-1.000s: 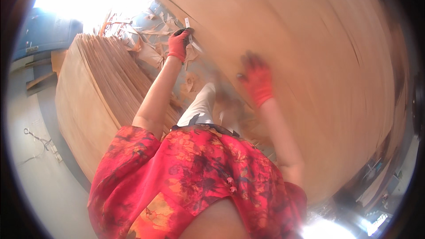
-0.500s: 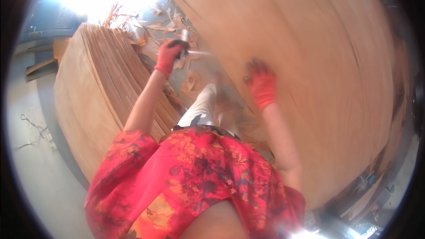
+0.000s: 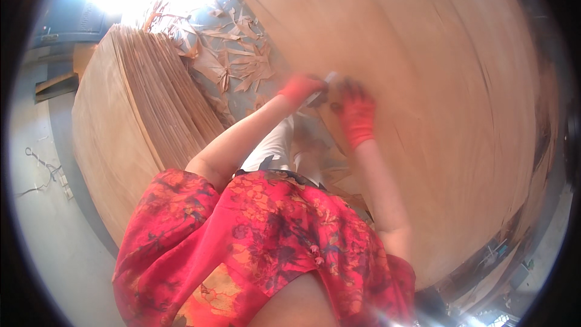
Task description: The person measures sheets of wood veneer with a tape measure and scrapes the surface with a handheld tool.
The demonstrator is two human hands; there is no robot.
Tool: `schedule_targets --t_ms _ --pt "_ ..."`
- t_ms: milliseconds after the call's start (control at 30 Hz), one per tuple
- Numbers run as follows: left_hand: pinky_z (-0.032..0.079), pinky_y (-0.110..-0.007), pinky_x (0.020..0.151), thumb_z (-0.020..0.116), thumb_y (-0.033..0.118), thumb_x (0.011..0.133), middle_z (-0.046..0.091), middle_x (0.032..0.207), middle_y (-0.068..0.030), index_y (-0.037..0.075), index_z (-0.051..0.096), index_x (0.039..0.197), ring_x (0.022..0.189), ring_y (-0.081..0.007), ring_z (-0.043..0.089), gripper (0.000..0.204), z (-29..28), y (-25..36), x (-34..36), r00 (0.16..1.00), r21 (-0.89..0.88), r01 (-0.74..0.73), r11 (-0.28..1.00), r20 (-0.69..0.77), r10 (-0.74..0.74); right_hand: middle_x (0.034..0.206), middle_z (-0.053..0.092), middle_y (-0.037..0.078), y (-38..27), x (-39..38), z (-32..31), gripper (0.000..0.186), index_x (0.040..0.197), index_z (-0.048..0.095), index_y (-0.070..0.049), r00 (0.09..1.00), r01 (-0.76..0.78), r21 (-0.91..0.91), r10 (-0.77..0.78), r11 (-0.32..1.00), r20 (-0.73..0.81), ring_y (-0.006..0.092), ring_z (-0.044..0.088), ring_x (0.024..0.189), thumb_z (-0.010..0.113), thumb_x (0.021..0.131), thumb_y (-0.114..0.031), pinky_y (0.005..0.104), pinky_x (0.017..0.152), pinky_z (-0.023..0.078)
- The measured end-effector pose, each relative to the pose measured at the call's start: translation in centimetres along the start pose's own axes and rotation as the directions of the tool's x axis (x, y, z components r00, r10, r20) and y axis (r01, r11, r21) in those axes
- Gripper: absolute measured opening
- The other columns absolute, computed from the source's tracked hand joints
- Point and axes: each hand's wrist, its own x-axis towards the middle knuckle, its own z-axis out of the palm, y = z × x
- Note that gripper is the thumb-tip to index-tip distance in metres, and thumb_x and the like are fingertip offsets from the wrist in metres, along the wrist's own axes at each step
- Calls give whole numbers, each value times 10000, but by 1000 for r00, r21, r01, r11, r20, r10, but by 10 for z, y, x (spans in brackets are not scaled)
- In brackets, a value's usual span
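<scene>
My left hand (image 3: 304, 89), in a red glove with dark fingers, is closed around a slim pale tool (image 3: 330, 77) whose kind is blurred. It is at the near left edge of a large wood veneer sheet (image 3: 436, 121), close beside my right hand. Also gloved in red and dark grey, my right hand (image 3: 356, 112) rests on the sheet with its fingers stretched out. The broad sheet fills the right side of the view and shows a few dark splits along its grain.
A tall stack of veneer sheets (image 3: 163, 97) stands on the left. Torn veneer scraps (image 3: 242, 63) litter the floor between the stack and the large sheet. A blue cabinet-like unit (image 3: 72, 18) is at the far left, and a thin cable (image 3: 45, 172) lies on the floor.
My left hand has moved right and slightly nearer, from above the floor scraps to the veneer edge, carrying the pale tool. My right hand has stayed nearly in place on the sheet.
</scene>
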Motion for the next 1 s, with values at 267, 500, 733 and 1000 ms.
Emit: schedule_targets --t_ms 267,500,733,1000 --pt "563 -329 516 677 132 890 719 790 -165 -54 692 937 627 -245 715 193 -5 -27 31 986 103 -137 985 -81 146 1517 449 -37 -2 7 10 697 1432 502 -257 986 117 -49 -111 992 126 266 397 1374 738 777 -276 497 992 378" --pt "569 -328 570 673 143 896 728 832 -161 -54 694 962 629 -226 699 210 -15 -28 23 995 88 -102 991 4 102 1512 461 -34 -5 16 6 629 1426 514 -271 963 182 -165 -142 969 229 275 378 1397 682 820 -256 505 1000 373" --pt "556 -307 587 662 159 886 728 773 -102 12 722 943 637 -190 698 169 -30 6 -21 1000 526 -7 851 27 -8 1528 435 -17 -18 21 -2 457 1384 556 -272 948 210 -207 -148 955 283 289 389 1383 517 933 -210 513 998 372" --pt "465 -246 461 677 196 917 711 739 -72 44 723 974 523 -119 622 169 -172 35 -40 969 65 -102 993 -220 114 1438 517 40 -52 74 -63 501 1375 561 -178 902 169 -78 -123 982 413 312 444 1325 666 892 -256 484 999 401"
